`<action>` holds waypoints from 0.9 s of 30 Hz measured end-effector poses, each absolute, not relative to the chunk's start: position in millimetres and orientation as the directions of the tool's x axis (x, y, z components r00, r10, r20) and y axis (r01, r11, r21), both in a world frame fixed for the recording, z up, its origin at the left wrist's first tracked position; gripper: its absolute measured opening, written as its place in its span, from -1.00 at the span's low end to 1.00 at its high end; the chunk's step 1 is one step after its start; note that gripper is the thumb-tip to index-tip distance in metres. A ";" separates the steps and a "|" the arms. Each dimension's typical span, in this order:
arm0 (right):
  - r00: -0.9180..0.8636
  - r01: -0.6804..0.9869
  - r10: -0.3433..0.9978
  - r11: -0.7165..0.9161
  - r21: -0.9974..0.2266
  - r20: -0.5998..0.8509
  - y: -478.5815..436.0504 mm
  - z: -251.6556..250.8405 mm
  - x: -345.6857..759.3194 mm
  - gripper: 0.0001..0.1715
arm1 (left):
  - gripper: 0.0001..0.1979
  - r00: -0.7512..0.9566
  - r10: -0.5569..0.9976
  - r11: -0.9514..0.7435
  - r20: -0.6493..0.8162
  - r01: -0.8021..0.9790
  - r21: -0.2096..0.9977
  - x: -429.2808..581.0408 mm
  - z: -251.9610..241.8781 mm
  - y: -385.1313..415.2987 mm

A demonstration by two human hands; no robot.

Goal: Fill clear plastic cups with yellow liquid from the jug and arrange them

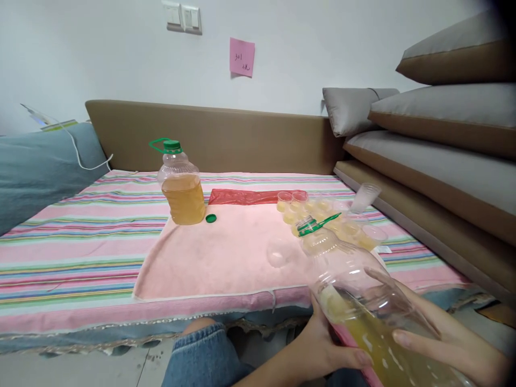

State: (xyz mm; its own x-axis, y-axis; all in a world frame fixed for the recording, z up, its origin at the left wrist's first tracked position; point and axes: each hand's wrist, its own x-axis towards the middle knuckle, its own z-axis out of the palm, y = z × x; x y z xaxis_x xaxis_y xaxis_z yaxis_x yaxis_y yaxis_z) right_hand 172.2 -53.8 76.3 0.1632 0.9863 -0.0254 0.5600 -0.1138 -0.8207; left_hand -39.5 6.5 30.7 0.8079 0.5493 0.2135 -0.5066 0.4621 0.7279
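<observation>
A large clear plastic bottle (363, 306) of yellowish liquid leans up and to the left in front of me. It has no cap on its mouth, and a green carry ring circles its neck. My left hand (322, 344) grips the bottle's left side, near a pink edge. My right hand (435, 328) is wrapped around its right side. Beyond the bottle's mouth stand several clear plastic cups (284, 201) with yellow liquid, partly hidden by the bottle. One clear cup (278, 253) with no visible liquid sits just left of the mouth on the pink cloth (209, 263).
A second bottle (183, 199), capped in green, stands at the left. Beside it lies a loose green cap (210, 218). A red plastic bag (245, 197) lies along the back. Stacked cups (365, 198) lean at the right, near piled cushions (439, 145).
</observation>
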 end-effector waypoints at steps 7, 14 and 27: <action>0.138 0.517 0.985 -0.161 -0.841 -0.104 -54.1 88.8 171.9 -0.13 | -0.12 0.780 0.576 0.508 0.246 -0.577 0.640 -28.4 11.8 -0.1; 0.140 0.543 0.979 -0.202 -0.815 -0.149 -50.6 92.3 171.8 -0.11 | -0.25 0.760 0.610 0.548 0.222 -0.608 0.574 -25.3 10.1 -3.8; 0.166 0.518 0.957 -0.290 -0.805 -0.238 -39.1 118.4 153.8 -0.16 | -0.21 0.759 0.623 0.570 0.192 -0.608 0.553 -24.7 8.1 -8.9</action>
State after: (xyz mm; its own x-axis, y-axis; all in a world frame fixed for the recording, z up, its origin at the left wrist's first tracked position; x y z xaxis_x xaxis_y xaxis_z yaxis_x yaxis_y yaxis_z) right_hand 153.8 -39.1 118.4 0.1665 0.9570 -0.2377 0.5181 -0.2900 -0.8047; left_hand -24.7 -8.9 8.1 0.7586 0.6226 0.1923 -0.6079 0.5699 0.5530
